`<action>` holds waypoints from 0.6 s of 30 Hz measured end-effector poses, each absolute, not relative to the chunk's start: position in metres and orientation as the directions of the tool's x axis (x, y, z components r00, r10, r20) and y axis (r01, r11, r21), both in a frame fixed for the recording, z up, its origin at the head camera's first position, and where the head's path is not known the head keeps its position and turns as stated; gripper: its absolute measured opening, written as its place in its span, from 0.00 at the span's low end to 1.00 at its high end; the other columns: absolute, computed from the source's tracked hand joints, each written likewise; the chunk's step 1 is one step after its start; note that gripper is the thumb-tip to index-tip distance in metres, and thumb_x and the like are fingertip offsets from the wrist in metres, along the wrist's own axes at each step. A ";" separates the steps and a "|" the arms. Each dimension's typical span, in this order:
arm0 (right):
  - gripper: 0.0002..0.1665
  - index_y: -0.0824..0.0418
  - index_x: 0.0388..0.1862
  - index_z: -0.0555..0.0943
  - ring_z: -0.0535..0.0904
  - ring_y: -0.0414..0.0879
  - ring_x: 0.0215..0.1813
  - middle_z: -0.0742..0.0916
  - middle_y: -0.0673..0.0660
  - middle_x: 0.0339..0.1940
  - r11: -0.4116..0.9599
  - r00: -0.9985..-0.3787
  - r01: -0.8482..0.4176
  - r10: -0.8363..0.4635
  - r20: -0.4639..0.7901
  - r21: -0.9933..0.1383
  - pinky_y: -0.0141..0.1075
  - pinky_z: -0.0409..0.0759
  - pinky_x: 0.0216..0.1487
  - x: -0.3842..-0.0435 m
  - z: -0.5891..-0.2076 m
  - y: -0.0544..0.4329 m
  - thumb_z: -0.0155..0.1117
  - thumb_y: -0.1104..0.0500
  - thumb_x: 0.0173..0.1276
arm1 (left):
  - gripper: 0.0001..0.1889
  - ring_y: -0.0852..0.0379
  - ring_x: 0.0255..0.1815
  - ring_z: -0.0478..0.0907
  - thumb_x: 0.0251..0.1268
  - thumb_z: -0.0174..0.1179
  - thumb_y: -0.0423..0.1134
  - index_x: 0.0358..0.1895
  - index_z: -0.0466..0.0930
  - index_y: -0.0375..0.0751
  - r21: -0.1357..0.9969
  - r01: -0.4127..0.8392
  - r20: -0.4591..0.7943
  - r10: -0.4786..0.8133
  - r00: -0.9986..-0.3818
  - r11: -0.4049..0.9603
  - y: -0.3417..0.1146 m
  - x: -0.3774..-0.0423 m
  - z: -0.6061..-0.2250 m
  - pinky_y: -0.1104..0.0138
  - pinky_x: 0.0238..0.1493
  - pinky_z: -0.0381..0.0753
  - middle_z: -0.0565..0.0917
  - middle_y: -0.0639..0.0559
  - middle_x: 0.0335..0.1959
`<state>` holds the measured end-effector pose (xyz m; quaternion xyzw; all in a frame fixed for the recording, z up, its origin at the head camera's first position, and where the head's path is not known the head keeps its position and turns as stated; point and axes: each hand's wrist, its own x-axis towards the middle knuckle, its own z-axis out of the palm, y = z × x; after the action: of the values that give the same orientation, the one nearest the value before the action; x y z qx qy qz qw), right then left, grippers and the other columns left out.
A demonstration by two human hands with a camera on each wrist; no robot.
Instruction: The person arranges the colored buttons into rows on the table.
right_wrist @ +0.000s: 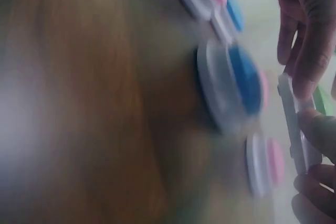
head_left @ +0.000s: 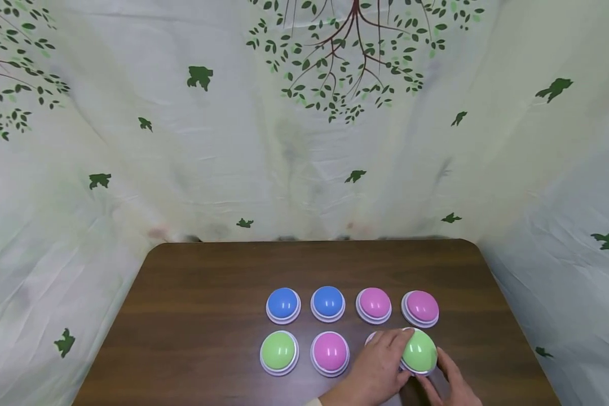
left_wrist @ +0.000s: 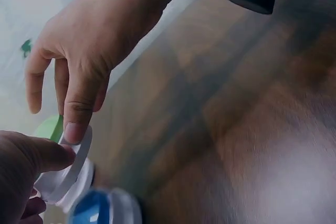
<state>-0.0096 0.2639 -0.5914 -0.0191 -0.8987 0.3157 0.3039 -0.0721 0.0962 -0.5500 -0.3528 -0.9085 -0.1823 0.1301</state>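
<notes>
A green dome-shaped push button [head_left: 419, 351] with a white base is held between both hands at the right end of the front row. My left hand [head_left: 378, 363] grips its left side, fingers over the rim. From the right, my right hand [head_left: 453, 379] has its fingers and thumb on the base edge. In the left wrist view, digits of both hands pinch the white base [left_wrist: 60, 179]. Partly behind my left hand, a white rim [head_left: 369, 337] of another button peeks out; its dome is hidden in the head view.
Behind stand two blue buttons [head_left: 283, 304] and two pink buttons [head_left: 374, 304] in a row. In front, left of the hands, sit a green button [head_left: 279, 352] and a pink button [head_left: 330, 353]. The brown wooden table [head_left: 193, 316] meets a leaf-patterned cloth [head_left: 223, 141].
</notes>
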 end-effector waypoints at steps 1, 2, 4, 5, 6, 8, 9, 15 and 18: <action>0.48 0.72 0.59 0.77 0.64 0.07 0.57 0.89 0.69 0.43 0.772 -0.817 -0.170 0.236 0.526 -0.612 0.06 0.65 0.53 -0.009 -0.594 0.269 0.84 0.77 0.31 | 0.41 0.60 0.58 0.80 0.55 0.76 0.53 0.71 0.69 0.46 0.226 0.699 0.347 0.614 -0.709 0.679 0.102 -0.072 -0.550 0.73 0.63 0.77 0.82 0.54 0.60; 0.49 0.74 0.59 0.76 0.62 0.07 0.59 0.89 0.65 0.45 0.754 -0.816 -0.183 0.241 0.525 -0.631 0.07 0.63 0.55 -0.009 -0.597 0.273 0.83 0.80 0.31 | 0.41 0.60 0.58 0.80 0.55 0.75 0.53 0.71 0.69 0.46 0.207 0.712 0.334 0.636 -0.696 0.671 0.107 -0.073 -0.551 0.74 0.63 0.76 0.82 0.55 0.60; 0.50 0.78 0.59 0.75 0.63 0.08 0.60 0.88 0.57 0.47 0.727 -0.812 -0.201 0.252 0.527 -0.657 0.08 0.63 0.58 -0.008 -0.603 0.281 0.79 0.85 0.29 | 0.41 0.61 0.58 0.80 0.56 0.74 0.54 0.72 0.68 0.47 0.176 0.736 0.314 0.672 -0.671 0.653 0.116 -0.074 -0.553 0.74 0.63 0.76 0.82 0.55 0.60; 0.50 0.79 0.59 0.74 0.64 0.08 0.60 0.87 0.55 0.48 0.716 -0.812 -0.206 0.255 0.525 -0.667 0.08 0.63 0.58 -0.007 -0.605 0.285 0.78 0.86 0.29 | 0.41 0.61 0.58 0.80 0.56 0.74 0.54 0.72 0.68 0.47 0.161 0.747 0.308 0.687 -0.658 0.645 0.119 -0.074 -0.554 0.75 0.63 0.76 0.82 0.55 0.60; 0.50 0.79 0.59 0.73 0.64 0.09 0.61 0.86 0.55 0.49 0.706 -0.816 -0.209 0.256 0.518 -0.677 0.09 0.63 0.58 -0.007 -0.608 0.288 0.77 0.87 0.29 | 0.42 0.62 0.58 0.80 0.56 0.74 0.54 0.72 0.68 0.47 0.144 0.756 0.300 0.700 -0.648 0.638 0.123 -0.075 -0.555 0.75 0.63 0.76 0.82 0.55 0.60; 0.49 0.78 0.60 0.73 0.62 0.07 0.60 0.87 0.56 0.49 0.715 -0.828 -0.164 0.274 0.489 -0.680 0.08 0.62 0.57 -0.005 -0.611 0.291 0.77 0.86 0.31 | 0.42 0.62 0.56 0.81 0.55 0.73 0.55 0.73 0.67 0.48 0.110 0.768 0.289 0.719 -0.633 0.632 0.129 -0.077 -0.559 0.75 0.62 0.77 0.83 0.56 0.58; 0.48 0.78 0.60 0.74 0.62 0.06 0.59 0.88 0.63 0.47 0.719 -0.833 -0.133 0.291 0.470 -0.682 0.07 0.63 0.56 -0.005 -0.611 0.292 0.78 0.86 0.33 | 0.42 0.63 0.56 0.81 0.55 0.73 0.56 0.73 0.67 0.49 0.092 0.769 0.278 0.725 -0.630 0.633 0.132 -0.078 -0.560 0.75 0.61 0.77 0.83 0.56 0.58; 0.42 0.65 0.64 0.76 0.90 0.42 0.46 0.88 0.72 0.51 0.788 -0.877 0.193 0.406 0.258 -0.584 0.22 0.82 0.40 -0.004 -0.603 0.294 0.83 0.68 0.49 | 0.43 0.61 0.58 0.81 0.56 0.71 0.60 0.74 0.66 0.52 -0.008 0.765 0.179 0.754 -0.632 0.644 0.146 -0.084 -0.562 0.66 0.66 0.77 0.83 0.55 0.59; 0.42 0.62 0.67 0.72 0.88 0.66 0.44 0.87 0.71 0.56 0.807 -0.902 0.285 0.408 0.139 -0.516 0.48 0.85 0.38 -0.006 -0.600 0.299 0.81 0.60 0.55 | 0.44 0.62 0.59 0.80 0.55 0.70 0.61 0.75 0.65 0.55 -0.026 0.755 0.114 0.753 -0.649 0.655 0.151 -0.088 -0.562 0.64 0.70 0.74 0.82 0.56 0.61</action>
<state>-0.0057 0.2991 -0.6004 -0.1838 -0.9427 0.2501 0.1224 -0.0881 0.1505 -0.5625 -0.4153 -0.9078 -0.0120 0.0573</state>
